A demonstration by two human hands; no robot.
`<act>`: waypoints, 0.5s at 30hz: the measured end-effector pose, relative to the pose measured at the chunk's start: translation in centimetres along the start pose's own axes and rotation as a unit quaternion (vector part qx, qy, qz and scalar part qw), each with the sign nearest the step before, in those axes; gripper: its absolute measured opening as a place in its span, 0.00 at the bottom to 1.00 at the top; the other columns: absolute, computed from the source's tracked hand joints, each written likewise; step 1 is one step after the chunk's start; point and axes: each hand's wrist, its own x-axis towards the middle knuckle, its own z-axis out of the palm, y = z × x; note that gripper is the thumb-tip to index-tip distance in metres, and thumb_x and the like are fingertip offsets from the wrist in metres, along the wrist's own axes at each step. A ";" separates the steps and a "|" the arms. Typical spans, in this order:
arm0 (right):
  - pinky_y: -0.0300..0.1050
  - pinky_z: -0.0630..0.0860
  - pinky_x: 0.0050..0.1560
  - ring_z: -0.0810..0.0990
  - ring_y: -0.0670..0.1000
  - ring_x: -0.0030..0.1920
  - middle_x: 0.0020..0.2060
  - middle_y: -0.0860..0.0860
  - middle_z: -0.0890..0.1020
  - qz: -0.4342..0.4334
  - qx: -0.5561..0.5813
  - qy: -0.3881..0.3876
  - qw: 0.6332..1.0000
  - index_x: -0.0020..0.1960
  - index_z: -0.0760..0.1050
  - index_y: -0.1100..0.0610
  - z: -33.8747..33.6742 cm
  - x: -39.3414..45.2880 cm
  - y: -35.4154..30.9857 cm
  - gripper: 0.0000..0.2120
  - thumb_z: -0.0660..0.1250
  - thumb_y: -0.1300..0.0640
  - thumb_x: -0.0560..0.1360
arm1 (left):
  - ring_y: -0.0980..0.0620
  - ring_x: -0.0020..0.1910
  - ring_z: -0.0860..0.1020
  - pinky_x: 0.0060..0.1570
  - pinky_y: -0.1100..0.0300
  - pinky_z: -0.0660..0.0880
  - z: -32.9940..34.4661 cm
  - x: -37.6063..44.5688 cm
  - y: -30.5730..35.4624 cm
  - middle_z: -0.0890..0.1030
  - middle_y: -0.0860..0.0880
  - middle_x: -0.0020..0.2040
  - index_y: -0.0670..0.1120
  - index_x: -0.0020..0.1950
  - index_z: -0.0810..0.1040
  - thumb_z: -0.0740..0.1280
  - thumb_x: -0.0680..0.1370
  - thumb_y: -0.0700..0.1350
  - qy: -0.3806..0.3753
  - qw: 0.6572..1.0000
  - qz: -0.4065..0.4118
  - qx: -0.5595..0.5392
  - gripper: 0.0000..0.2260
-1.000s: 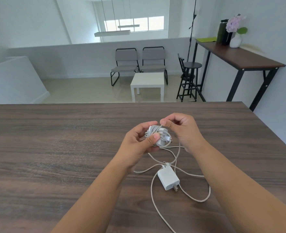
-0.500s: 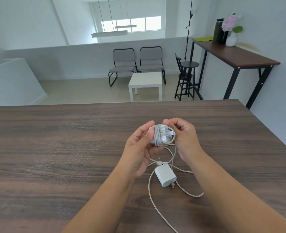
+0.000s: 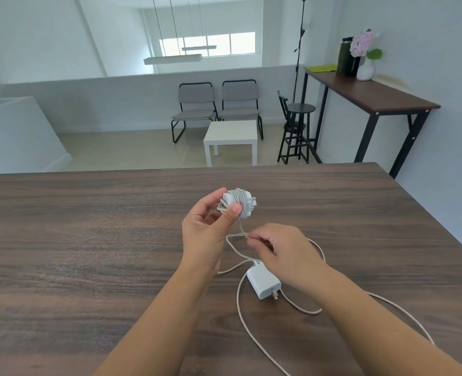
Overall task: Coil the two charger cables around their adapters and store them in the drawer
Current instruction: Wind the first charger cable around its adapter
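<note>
My left hand point(image 3: 206, 232) holds a white adapter point(image 3: 239, 202) above the dark wooden table point(image 3: 88, 253); most of its pale cable is coiled around it. A short loose end of that cable point(image 3: 239, 236) hangs down from the bundle, and my right hand point(image 3: 281, 253) pinches it just below and to the right. A second white adapter point(image 3: 263, 283) lies flat on the table under my right wrist, prongs pointing toward me. Its own cable point(image 3: 240, 308) sprawls in loose loops around it and runs off toward the near right. No drawer shows in this view.
The table's far edge runs across the middle of the view, its right edge slants down at the right. Beyond it stand a small white side table point(image 3: 231, 137), two grey chairs point(image 3: 219, 104) and a black stool point(image 3: 296, 126). A tall side desk point(image 3: 371, 90) with a vase lines the right wall.
My right hand left the wrapped adapter and dropped down and right, now pinching the cable's loose end. My left hand keeps the bundle, raised slightly. The view tilted up a little.
</note>
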 end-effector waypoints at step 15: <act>0.43 0.72 0.38 0.70 0.45 0.38 0.36 0.41 0.75 -0.149 -0.186 -0.020 0.971 0.43 0.80 0.48 -7.2 2.5 -0.7 0.13 0.58 0.45 0.75 | 0.46 0.52 0.81 0.56 0.47 0.79 -0.5 -0.5 0.6 0.84 0.49 0.51 0.57 0.56 0.82 0.78 0.66 0.50 -0.130 0.956 0.107 0.238 0.18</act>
